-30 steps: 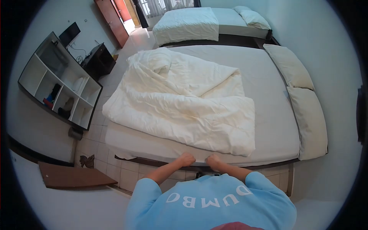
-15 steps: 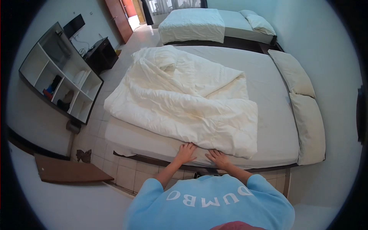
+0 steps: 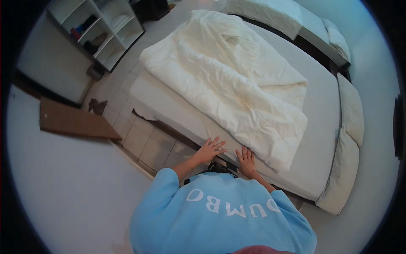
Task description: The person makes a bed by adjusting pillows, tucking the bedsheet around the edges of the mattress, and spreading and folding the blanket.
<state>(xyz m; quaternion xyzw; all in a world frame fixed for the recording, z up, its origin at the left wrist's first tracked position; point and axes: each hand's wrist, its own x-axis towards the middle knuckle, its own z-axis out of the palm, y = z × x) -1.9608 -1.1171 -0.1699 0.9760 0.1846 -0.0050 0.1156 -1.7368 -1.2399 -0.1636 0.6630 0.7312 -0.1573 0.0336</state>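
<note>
A rumpled white duvet [image 3: 237, 76] covers much of the bed, its near edge running diagonally across the sheet. My left hand [image 3: 211, 150] is at the near edge of the mattress [image 3: 169, 99], fingers spread, a little short of the duvet's edge. Beside it, my right hand [image 3: 246, 161] lies on the white sheet with fingers stretched, close to the duvet's near border. Neither hand grips anything. Whether the left palm touches the sheet or hovers just over it, I cannot tell.
Two pillows [image 3: 344, 169] line the bed's right end by the wall. A second bed [image 3: 279, 15] stands beyond. At left are an open shelf unit [image 3: 101, 31], a dark bin [image 3: 95, 72], a brown board [image 3: 76, 120] and a crumpled brown item [image 3: 97, 106] on the tiled floor.
My view has tilted down and turned, so the bed now looks slanted. My left hand has drawn back from the duvet's edge, its fingers now more spread. The duvet keeps its shape.
</note>
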